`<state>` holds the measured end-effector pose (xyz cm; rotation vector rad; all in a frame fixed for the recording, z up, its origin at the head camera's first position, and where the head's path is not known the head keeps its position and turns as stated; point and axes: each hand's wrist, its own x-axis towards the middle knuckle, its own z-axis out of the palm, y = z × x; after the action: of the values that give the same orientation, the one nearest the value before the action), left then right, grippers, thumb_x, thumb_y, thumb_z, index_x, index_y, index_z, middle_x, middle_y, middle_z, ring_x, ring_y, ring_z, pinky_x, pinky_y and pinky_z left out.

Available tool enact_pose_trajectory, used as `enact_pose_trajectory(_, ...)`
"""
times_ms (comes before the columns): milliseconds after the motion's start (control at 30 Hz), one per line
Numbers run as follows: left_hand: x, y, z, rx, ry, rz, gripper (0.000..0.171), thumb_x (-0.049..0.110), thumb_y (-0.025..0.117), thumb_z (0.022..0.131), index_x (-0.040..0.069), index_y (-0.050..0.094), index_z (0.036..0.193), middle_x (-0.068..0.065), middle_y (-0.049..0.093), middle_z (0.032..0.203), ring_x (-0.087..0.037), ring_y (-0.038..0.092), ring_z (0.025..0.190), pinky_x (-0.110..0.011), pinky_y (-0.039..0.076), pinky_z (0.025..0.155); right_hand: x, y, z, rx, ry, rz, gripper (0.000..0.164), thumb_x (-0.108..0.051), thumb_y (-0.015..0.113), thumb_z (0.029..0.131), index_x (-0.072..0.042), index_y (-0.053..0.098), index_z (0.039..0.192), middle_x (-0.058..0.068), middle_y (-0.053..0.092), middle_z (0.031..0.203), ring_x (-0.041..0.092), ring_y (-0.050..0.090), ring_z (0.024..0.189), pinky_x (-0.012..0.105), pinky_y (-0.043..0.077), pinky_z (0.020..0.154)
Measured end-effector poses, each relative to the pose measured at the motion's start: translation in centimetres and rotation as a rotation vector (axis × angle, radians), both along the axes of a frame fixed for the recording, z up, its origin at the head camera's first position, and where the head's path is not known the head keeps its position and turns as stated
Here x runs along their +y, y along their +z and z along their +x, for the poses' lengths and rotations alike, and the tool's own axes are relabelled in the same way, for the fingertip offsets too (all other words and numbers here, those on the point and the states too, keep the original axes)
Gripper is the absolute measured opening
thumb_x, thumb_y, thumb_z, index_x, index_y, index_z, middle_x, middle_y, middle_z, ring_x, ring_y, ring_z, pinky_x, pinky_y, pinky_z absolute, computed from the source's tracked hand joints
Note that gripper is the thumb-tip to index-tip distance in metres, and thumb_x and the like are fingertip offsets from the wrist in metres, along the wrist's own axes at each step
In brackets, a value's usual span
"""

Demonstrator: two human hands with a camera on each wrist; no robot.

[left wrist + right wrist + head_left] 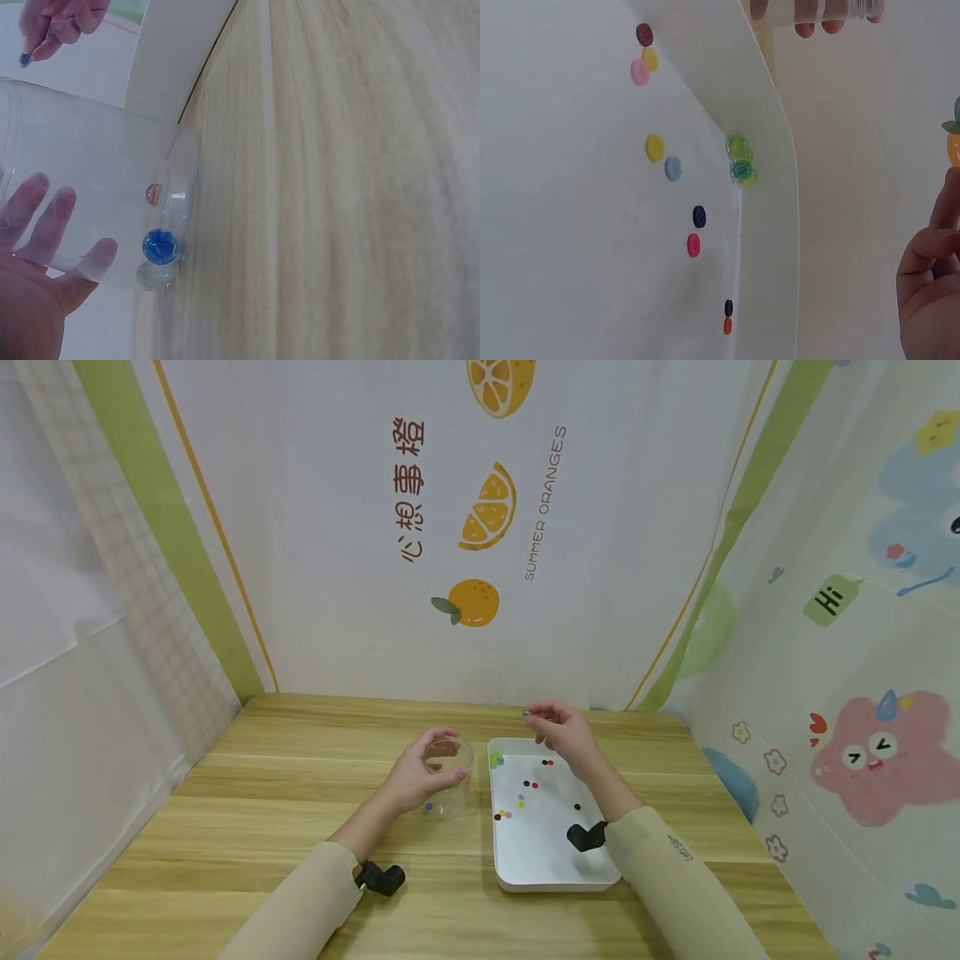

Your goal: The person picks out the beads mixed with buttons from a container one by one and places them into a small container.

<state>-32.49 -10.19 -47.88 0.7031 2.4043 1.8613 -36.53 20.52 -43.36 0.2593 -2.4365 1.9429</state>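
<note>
My left hand (420,777) grips a clear jar (97,150) around its upper part, mouth upward. In the left wrist view a blue marble (160,246), an orange-streaked marble (154,194) and a clear marble (152,276) lie at its bottom. Beyond the jar's right side, my right hand (566,735) is raised over the far edge of a white tray (551,852). Between its thumb and fingertip it pinches a small bluish marble (25,58). Green and yellowish marbles (739,146) cluster in the tray's far left corner.
Several loose buttons lie scattered in the tray, among them a yellow button (655,148), a pink button (640,72) and a red button (694,245). The wooden table (285,810) ends at a printed curtain (337,610) behind. Another curtain (780,693) hangs along the right.
</note>
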Motion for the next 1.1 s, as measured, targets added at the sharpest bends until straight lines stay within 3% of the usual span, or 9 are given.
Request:
enact_pose_trajectory(233,0.0,0.0,-0.1,-0.003,0.000,0.000,0.064,0.019,0.083,0.096,0.013,0.052,0.152,-0.020,0.063,0.151,-0.042,0.060,0.142,-0.065,0.052,0.115,-1.0,1.4,0.5,0.020,0.044,-0.016,0.029,-0.022,0.076,0.104,-0.008,0.073,0.129,0.001,0.070,0.101,0.023,0.062,0.079,0.022,0.048,0.065)
enact_pose_trajectory(767,0.0,0.1,0.0,0.000,-0.004,0.003,0.063,0.019,0.083,0.097,0.016,0.053,0.152,-0.020,0.062,0.151,-0.043,0.061,0.141,-0.062,0.055,0.112,-3.8,3.1,1.5,0.054,0.145,-0.050,0.026,-0.014,0.075,0.103,-0.002,0.074,0.126,0.009,0.073,0.102,0.017,0.061,0.073,0.022,0.046,0.062)
enact_pose_trajectory(1100,-0.1,0.0,-0.1,-0.027,-0.011,0.003,0.064,0.022,0.083,0.097,0.016,0.052,0.153,-0.025,0.061,0.153,-0.044,0.061,0.143,-0.066,0.051,0.115,-5.8,3.2,2.0,0.067,0.226,-0.035,0.025,-0.016,0.074,0.104,-0.003,0.074,0.125,-0.005,0.070,0.094,0.019,0.062,0.075,0.022,0.047,0.062)
